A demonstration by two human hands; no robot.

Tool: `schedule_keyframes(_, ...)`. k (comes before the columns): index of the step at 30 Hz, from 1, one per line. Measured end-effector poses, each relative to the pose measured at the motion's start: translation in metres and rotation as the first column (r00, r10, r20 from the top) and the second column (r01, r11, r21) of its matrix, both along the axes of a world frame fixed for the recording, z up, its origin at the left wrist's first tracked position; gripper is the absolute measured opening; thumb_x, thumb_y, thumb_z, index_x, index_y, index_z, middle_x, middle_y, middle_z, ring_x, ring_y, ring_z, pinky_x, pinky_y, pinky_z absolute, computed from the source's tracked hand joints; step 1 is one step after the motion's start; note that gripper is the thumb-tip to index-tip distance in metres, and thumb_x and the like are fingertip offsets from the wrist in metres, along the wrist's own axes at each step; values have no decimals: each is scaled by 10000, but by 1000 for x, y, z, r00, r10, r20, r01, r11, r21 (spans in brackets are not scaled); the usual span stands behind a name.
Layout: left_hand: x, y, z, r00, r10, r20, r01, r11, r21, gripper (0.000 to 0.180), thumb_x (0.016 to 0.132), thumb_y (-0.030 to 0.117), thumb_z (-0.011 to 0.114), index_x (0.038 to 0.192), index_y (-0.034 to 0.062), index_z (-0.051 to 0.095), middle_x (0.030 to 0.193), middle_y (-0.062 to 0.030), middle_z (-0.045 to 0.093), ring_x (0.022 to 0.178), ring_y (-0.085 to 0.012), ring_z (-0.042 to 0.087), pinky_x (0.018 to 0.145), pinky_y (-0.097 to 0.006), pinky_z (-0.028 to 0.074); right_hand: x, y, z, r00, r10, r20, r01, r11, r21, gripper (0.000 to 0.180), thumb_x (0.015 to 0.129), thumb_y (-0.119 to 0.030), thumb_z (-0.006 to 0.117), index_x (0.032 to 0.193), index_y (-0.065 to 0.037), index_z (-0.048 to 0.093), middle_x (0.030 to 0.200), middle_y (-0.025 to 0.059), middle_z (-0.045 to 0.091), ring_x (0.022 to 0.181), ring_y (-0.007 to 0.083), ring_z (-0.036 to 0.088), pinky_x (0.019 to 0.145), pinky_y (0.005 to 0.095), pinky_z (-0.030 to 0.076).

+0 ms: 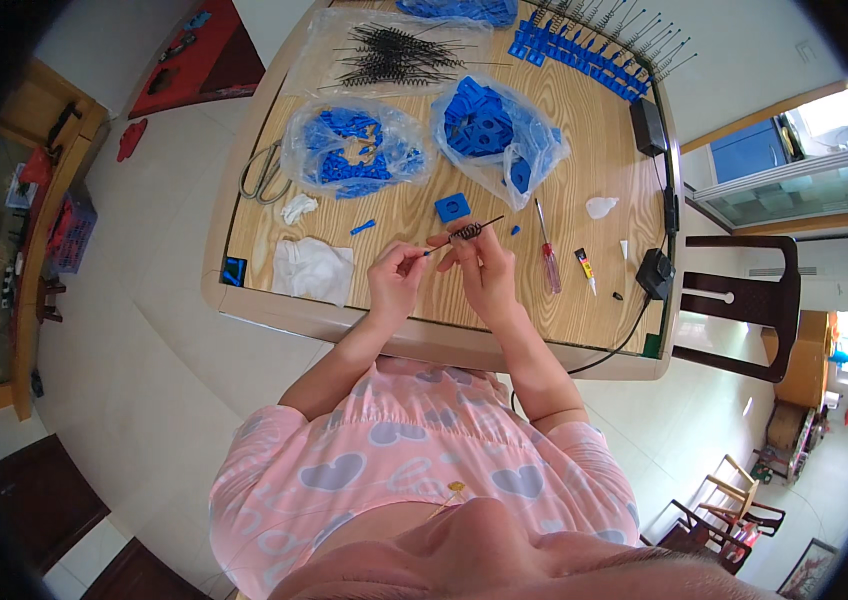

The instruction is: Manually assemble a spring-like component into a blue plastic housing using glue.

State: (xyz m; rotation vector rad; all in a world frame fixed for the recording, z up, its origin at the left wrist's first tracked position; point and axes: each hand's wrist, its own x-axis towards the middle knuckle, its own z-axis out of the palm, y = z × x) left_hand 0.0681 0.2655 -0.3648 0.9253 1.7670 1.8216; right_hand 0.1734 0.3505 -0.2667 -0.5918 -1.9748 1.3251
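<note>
A black coil spring (pixel 466 231) with long straight wire ends is held slantwise between my hands, just above the table's near side. The fingers of my right hand (pixel 487 280) are closed round its coil. My left hand (pixel 394 285) pinches at the lower-left wire end, where a small blue tip (pixel 428 253) shows. Just beyond the spring lies a blue square block (pixel 452 207) with a round recess. A small blue plastic piece (pixel 362 227) rests on the table left of it.
Bags of blue parts (pixel 356 150) and blue blocks (pixel 479 118) stand beyond my hands. Loose black springs (pixel 399 55) lie on plastic. Finished-looking blue pieces with springs (pixel 584 60) line the far right. A screwdriver (pixel 549 265), glue tube (pixel 585 266), scissors (pixel 266 175) and white cloth (pixel 313 270) lie nearby.
</note>
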Motion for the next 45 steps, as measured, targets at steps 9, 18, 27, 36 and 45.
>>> schedule_keyframes(9, 0, 0, -4, 1000, -8, 23, 8, 1000, 8, 36, 817, -28, 643, 843, -8, 628, 750, -20, 561, 628, -62, 539, 557, -205, 432, 0, -1, 0, 1000, -27, -2, 27, 999, -34, 73, 946, -61, 488, 978, 3, 499, 887, 114, 689, 647, 153, 668, 568, 266, 512)
schedule_keyframes(18, 0, 0, -1, 1000, -2, 23, 1, 1000, 22, 34, 815, -19, 657, 836, -9, 632, 761, -17, 563, 631, -55, 536, 556, -198, 431, 0, -1, -1, 1000, -30, 7, 30, 999, -34, 86, 949, -68, 486, 985, 8, 503, 888, 113, 689, 651, 157, 670, 569, 270, 514)
schedule_keyframes(27, 0, 1, -3, 1000, 0, 20, 0, 1000, 14, 48, 804, -24, 667, 832, -9, 631, 764, -18, 564, 636, -58, 538, 557, -199, 433, 0, -2, 0, 1000, -26, -16, 25, 999, -28, 77, 946, -55, 487, 972, 14, 508, 889, 114, 684, 653, 158, 669, 566, 269, 513)
schedule_keyframes(36, 0, 1, 2, 1000, -2, 6, 2, 1000, 14, 52, 803, -37, 660, 829, -13, 623, 761, -19, 560, 631, -58, 533, 553, -196, 430, 1, -1, -4, 999, -28, -15, 28, 1000, -15, 84, 943, -60, 494, 984, 11, 508, 884, 116, 687, 645, 154, 666, 561, 266, 510)
schedule_keyframes(45, 0, 0, 2, 1000, 4, 8, -4, 1000, 18, 50, 808, -35, 659, 832, -11, 622, 760, -15, 554, 632, -54, 529, 551, -196, 428, 1, -1, -5, 999, -26, -24, 26, 999, -29, 83, 948, -68, 491, 999, -6, 510, 880, 111, 688, 643, 154, 669, 559, 266, 509)
